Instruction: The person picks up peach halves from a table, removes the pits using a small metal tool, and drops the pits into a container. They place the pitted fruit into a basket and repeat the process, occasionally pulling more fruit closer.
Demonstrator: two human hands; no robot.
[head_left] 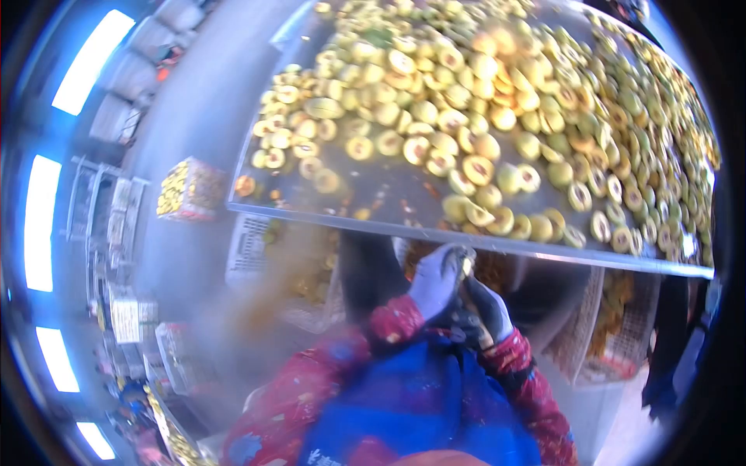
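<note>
Just below the metal table's near edge, my two gloved hands meet in front of the blue apron (412,396). My left hand (437,281), in a pale lilac glove, is closed around a small pale piece of fruit (466,266) at its fingertips. My right hand (487,304), in a dark glove with a pale cuff, is closed and touches the same piece from the other side. Whether it also grips a tool is hidden by the fingers and blur. Above lie many halved yellow-green fruits (478,169), some showing brown pits or hollows.
The metal table (373,225) has a raised rim. Under it stand a white crate (247,252) and a pinkish crate (579,334) with fruit pieces. A filled crate (190,189) sits on the floor at left. Another person's dark sleeve (684,357) is at right.
</note>
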